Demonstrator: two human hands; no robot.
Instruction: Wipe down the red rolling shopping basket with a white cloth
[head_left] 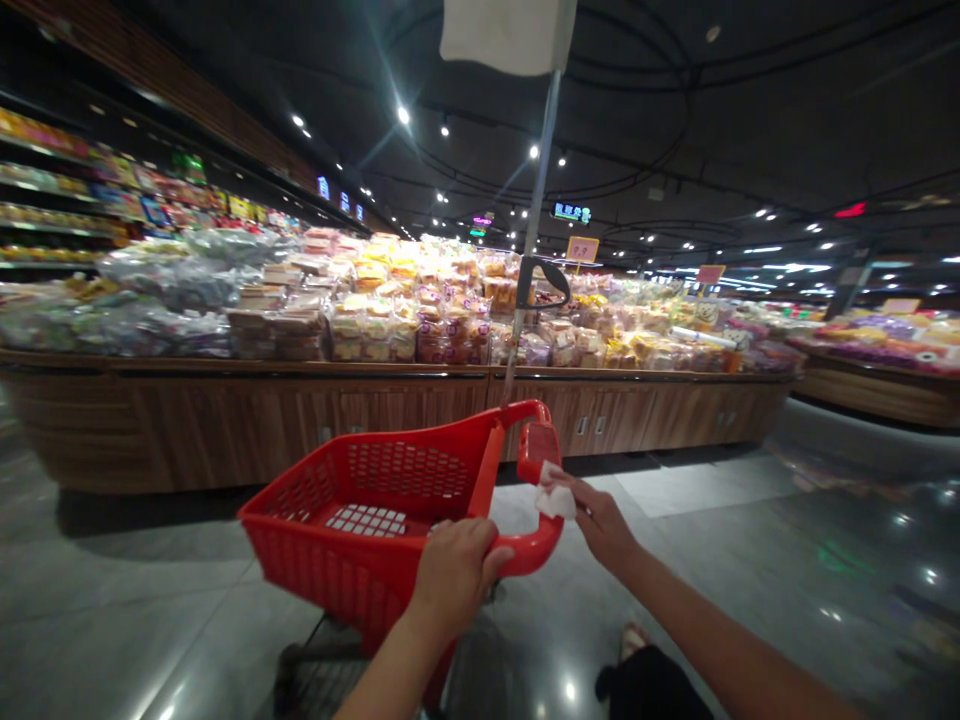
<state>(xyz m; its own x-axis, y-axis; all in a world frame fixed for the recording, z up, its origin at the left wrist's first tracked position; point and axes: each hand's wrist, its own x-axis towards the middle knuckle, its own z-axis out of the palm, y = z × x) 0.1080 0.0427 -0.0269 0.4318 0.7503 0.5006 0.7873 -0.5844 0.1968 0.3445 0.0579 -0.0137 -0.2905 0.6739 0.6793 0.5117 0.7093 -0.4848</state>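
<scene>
A red plastic shopping cart [367, 450] with perforated basket walls stands in front of me, angled to the left. My left hand [459, 568] is closed over the near side of its rim, where the handle begins. My right hand [596, 515] pinches a crumpled white tissue [555, 497] against the curved red handle [538, 552]. The tissue touches the handle just below its thicker middle section. Inside the basket, only the grid floor and part of the walls show. A thin pole [541, 170] rises behind the cart's handle.
Beyond the cart runs a wood-panelled display counter [247, 420] piled with bagged baked goods [450, 315]. Shelves of packaged goods [45, 190] line the left side. Another counter [877, 375] stands at the right. Grey tiled floor [720, 500] surrounds the cart.
</scene>
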